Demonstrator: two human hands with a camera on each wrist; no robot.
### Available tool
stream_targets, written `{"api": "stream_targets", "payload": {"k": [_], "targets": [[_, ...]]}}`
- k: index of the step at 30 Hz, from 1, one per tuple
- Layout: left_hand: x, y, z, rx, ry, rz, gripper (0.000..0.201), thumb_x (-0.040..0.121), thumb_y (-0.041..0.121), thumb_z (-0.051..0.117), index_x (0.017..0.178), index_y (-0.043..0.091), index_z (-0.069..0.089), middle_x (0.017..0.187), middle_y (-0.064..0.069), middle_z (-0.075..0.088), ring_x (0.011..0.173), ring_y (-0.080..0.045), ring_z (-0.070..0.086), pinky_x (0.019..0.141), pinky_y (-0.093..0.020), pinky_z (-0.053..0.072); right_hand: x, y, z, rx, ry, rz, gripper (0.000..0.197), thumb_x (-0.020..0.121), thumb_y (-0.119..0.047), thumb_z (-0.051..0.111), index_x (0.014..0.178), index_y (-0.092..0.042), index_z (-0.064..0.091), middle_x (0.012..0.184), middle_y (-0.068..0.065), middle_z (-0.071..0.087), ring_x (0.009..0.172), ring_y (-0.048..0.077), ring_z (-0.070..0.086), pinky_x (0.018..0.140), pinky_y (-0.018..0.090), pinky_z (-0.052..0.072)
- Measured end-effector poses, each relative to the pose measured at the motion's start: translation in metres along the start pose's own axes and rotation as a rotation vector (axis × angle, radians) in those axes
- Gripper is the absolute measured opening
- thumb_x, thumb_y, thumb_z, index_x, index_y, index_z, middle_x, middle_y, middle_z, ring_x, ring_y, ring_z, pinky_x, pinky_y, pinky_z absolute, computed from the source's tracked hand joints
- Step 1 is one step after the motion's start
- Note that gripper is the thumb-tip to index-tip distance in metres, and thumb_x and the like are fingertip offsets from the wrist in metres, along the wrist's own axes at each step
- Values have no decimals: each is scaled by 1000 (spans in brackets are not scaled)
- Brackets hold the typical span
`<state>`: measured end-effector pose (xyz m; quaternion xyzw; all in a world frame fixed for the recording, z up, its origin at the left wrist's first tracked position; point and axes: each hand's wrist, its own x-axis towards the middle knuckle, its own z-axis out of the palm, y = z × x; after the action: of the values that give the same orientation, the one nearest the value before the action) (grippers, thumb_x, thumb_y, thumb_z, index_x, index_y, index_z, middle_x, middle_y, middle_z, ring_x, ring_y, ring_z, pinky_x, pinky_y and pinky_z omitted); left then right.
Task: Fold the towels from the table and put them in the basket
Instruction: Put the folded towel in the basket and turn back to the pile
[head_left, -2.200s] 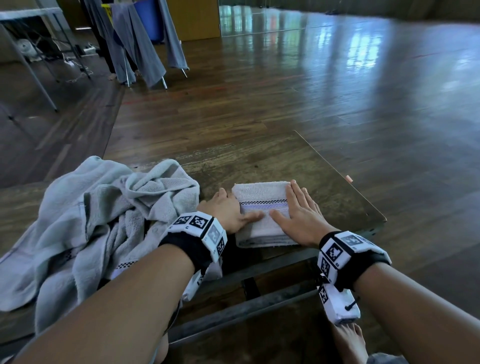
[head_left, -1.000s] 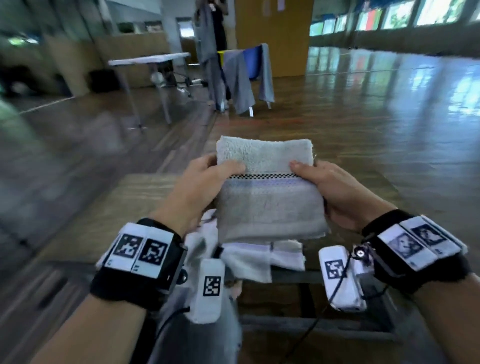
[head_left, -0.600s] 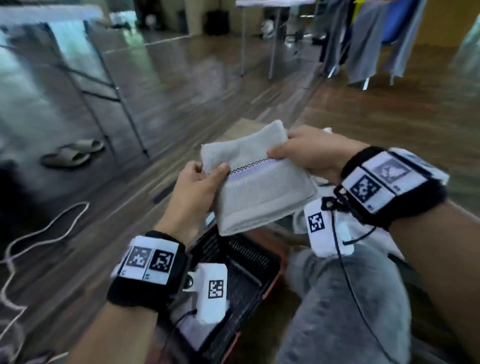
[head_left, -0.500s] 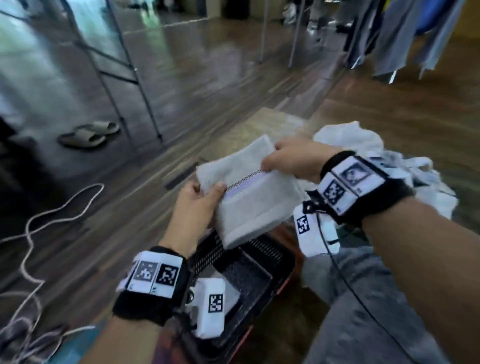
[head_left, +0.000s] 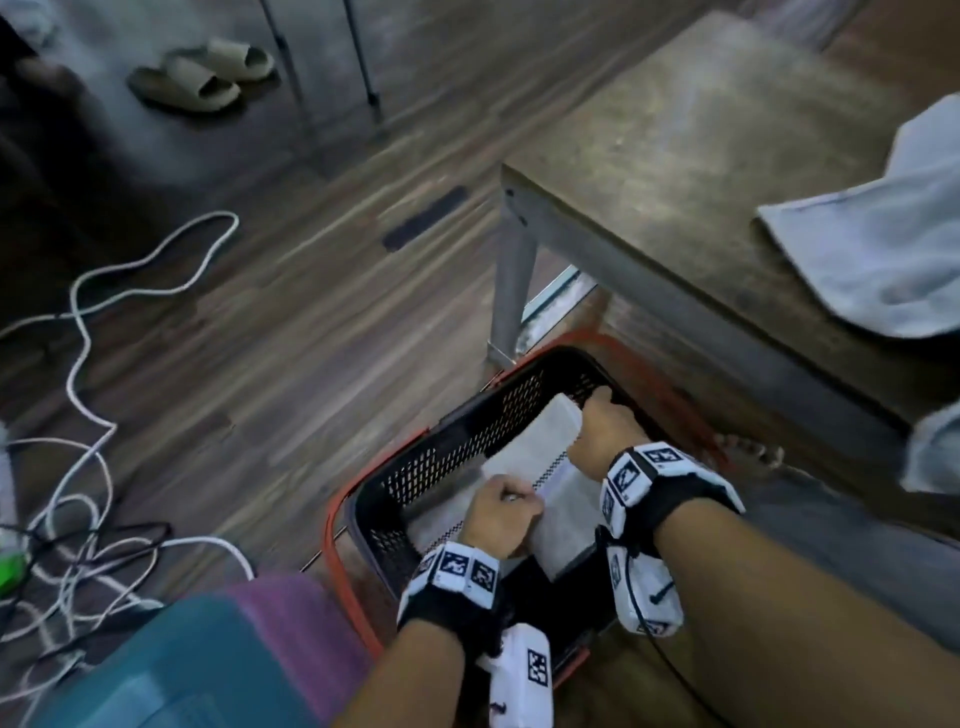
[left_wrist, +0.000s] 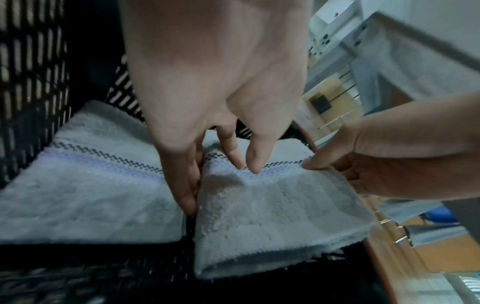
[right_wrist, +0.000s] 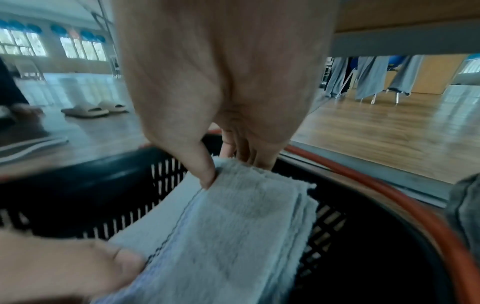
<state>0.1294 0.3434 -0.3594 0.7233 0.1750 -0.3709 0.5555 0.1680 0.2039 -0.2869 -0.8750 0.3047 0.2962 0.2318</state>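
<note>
- Folded towel (head_left: 558, 470): white with a checked and lilac band, low in the centre of the head view, tilted inside the black basket (head_left: 457, 441) with the orange rim.
- Left hand (head_left: 498, 514): at the towel's near edge, thumb on top and fingers curled under, pinching it.
- Right hand (head_left: 605, 431): at the towel's far edge, thumb pressed on top and fingers beneath, clamped on the cloth.
- Second folded towel (left_wrist: 85, 181): already in the basket, just beside the held one, on the left of the left wrist view.
- Surface (head_left: 691, 156): upper right of the head view, with unfolded towels (head_left: 878, 249) at its right edge.
- Floor (head_left: 291, 312): white cables (head_left: 88, 364) at left, slippers (head_left: 202, 75) at upper left.
</note>
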Motion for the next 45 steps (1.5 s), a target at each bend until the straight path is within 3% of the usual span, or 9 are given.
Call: {"api": "stream_targets", "payload": {"k": [4,8,13,16,25,31,34,38,45], "targets": [[34,-3,17,-53,-50,-149,13,89,4,57,89,15,65,83,-10,64,77,-23,58,73,-37,57,33,18,19,-33,22,-31,74,94,-6,61,151,2,14,136,29,49,117,41,57,87,42,47],[65,-3,20,-19,-51,-178,17,89,1,56,82,14,64,71,-10,62,66,-23,56,60,-27,48,54,29,31,-6,3,-66,67,95,-4,57,151,-2,21,131,27,55,116,42,58,81,41,44],[92,-19,18,38,-36,-195,34,90,4,55,124,2,61,111,-28,68,100,-39,65,98,-49,50,61,43,43,-23,-7,-119,43,90,4,52,132,1,46,134,23,53,123,39,54,91,36,45],[94,-27,18,39,32,-158,33,90,3,56,122,2,63,106,-23,70,90,-27,64,97,-50,52,61,51,52,-42,-107,-52,41,95,-6,54,136,0,51,139,22,54,127,34,54,98,32,45],[88,-19,14,485,83,-11,41,91,17,59,130,4,58,138,-18,51,115,-33,60,102,-38,48,66,55,67,-8,-337,70,56,105,-20,39,157,-7,22,164,13,24,148,29,31,117,33,32],[62,10,2,437,14,-35,35,95,14,56,127,2,58,115,-18,67,105,-34,65,89,-38,54,51,44,38,56,-293,-64,44,103,-20,45,142,-3,49,147,17,49,131,32,51,104,33,42],[31,44,-7,446,-137,-38,22,97,9,49,110,0,64,92,-15,64,66,-25,60,57,-29,47,25,32,-1,117,-275,-197,37,102,-21,48,131,-3,61,135,15,61,119,29,59,103,37,47],[-26,99,-6,371,-194,48,14,98,-4,35,101,4,46,69,-16,66,41,-25,55,36,-20,35,-38,20,-67,146,-111,-413,32,100,-24,52,106,3,69,110,24,70,95,32,66,92,41,51],[-147,224,41,416,-187,472,15,96,0,40,92,13,46,71,-6,64,45,-19,54,44,-23,37,-195,47,-208,252,533,-687,20,98,-24,55,102,-11,70,100,6,73,95,23,65,86,36,51]]}}
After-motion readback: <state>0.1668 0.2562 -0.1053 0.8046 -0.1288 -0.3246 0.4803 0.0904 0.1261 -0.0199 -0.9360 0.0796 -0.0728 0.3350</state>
